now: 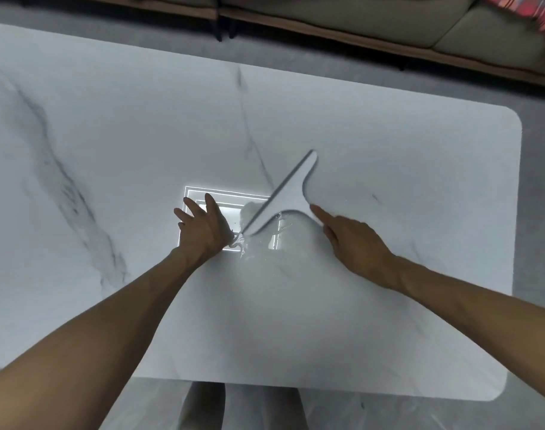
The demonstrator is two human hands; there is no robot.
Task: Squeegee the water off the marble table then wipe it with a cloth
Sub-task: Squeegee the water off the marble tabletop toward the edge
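A white marble table (389, 144) with grey veins fills the view. A white T-shaped squeegee (288, 195) lies near its middle, blade running diagonally from lower left to upper right. My right hand (352, 243) is shut on the squeegee's handle, index finger stretched along it. A small puddle of water (249, 249) glints at the blade's lower end. My left hand (203, 228) rests flat on the table just left of that end, fingers spread, holding nothing. No cloth is in view.
A bright rectangular reflection of a ceiling light (231, 203) shines on the tabletop under the hands. A sofa (389, 23) with a wooden base runs along the far side. The table's rounded right corner (510, 119) and front edge (327, 387) show grey floor beyond.
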